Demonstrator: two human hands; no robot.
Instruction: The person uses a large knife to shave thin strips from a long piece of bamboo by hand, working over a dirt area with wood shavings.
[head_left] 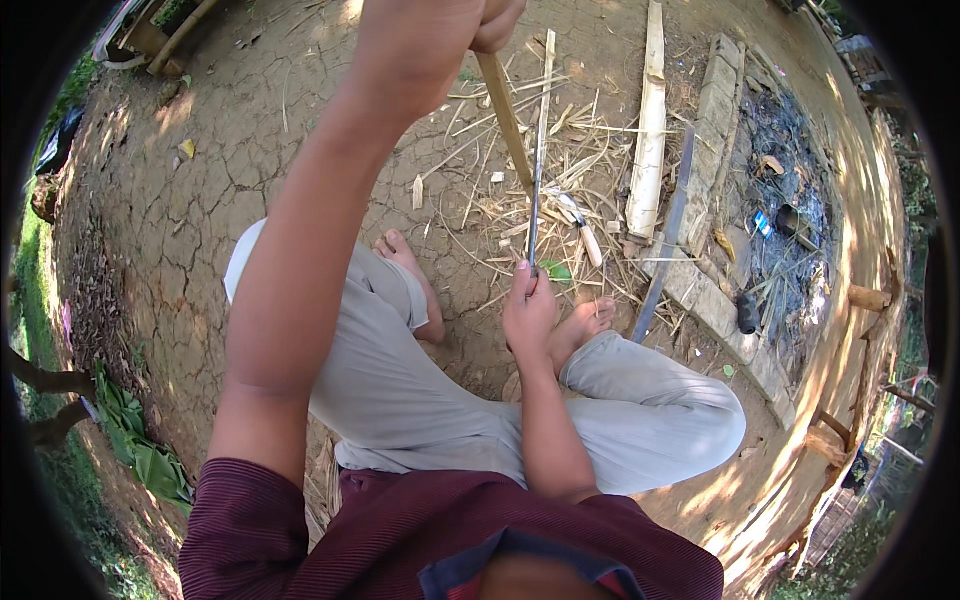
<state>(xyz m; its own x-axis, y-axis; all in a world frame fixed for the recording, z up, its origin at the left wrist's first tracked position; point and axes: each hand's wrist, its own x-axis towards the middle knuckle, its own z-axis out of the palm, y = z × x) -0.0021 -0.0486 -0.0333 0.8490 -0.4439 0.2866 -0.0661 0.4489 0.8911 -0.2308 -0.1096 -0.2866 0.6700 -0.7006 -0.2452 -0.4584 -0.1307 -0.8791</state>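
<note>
My left hand [435,45] is raised at the top of the view, partly cut off by its edge, with the fingers closed round a wooden stick [507,118]. The stick slants down to the right, and its lower end meets a long knife [536,205] seen almost edge-on. In front of my right shin, my right hand [530,310] is closed round the lower end of this knife; its handle is hidden in the fist. A small knife [587,237] with a pale wooden handle lies on the ground just beyond, among wood shavings [485,205].
A long flat blade [668,235] lies to the right, next to a split pale length of wood [648,130]. Farther right, a stone edging [712,135] borders a patch of ash [785,190] with litter. Cracked bare earth [180,250] spreads to the left.
</note>
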